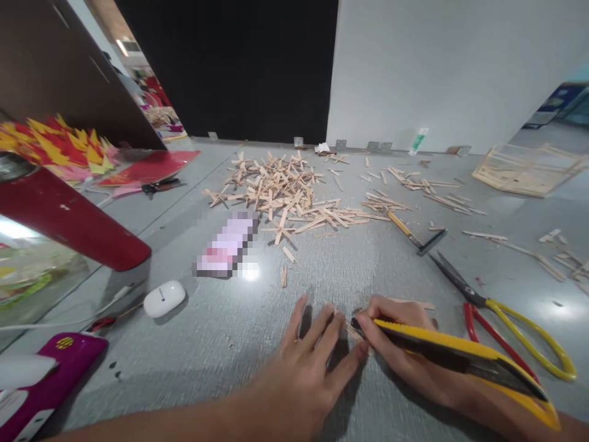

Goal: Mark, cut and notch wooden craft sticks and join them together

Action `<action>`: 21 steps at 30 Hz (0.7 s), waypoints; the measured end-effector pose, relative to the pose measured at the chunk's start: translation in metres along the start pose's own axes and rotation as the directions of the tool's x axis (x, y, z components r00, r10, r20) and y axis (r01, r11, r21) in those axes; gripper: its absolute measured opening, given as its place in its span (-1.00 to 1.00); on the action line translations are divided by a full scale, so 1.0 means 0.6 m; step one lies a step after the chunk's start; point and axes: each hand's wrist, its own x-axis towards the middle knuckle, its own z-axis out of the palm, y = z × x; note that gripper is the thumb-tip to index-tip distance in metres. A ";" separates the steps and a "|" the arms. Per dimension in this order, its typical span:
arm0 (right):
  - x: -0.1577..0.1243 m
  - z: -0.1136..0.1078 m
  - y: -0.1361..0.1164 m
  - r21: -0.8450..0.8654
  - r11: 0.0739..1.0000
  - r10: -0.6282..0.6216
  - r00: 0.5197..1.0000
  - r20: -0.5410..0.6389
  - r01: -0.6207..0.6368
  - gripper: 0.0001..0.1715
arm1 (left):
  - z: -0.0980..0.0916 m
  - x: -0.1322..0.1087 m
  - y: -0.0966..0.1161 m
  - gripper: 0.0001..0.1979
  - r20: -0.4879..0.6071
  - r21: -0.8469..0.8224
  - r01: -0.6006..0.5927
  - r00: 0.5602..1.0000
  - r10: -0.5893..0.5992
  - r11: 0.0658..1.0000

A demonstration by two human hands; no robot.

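My right hand (407,363) is wrapped around a yellow-and-black utility knife (442,347), its tip end low over the tabletop. Just under that tip lies a short wooden stick (353,331), partly covered by fingers. The thumb and index fingertip of my left hand (309,356) hold the stick against the table, while its other fingers spread out flat to the left. Part of another pale stick (426,305) shows behind my right hand. Whether the blade touches the wood is too small to make out.
A heap of cut sticks (280,187) lies ahead. Scissors (478,301) and a slim yellow cutter (405,227) rest at right, near a wooden frame (529,175). A phone (227,245), white mouse (164,299), red bottle (87,221) and purple glue gun (69,368) are at left.
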 end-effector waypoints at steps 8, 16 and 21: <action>0.001 0.007 0.007 0.010 0.998 0.066 0.996 0.059 -0.066 -0.55 | -0.009 0.004 0.003 -0.36 -0.003 0.058 -0.015 1.000 0.015 0.998; 0.002 0.009 0.014 0.015 0.998 0.059 0.995 0.085 -0.061 -0.57 | -0.009 0.005 0.003 -0.41 -0.007 0.082 -0.027 1.000 0.028 0.996; 0.002 0.010 0.012 0.013 0.998 0.056 0.996 0.072 -0.057 -0.57 | -0.006 0.005 0.002 -0.38 -0.015 0.102 -0.020 1.000 0.022 0.995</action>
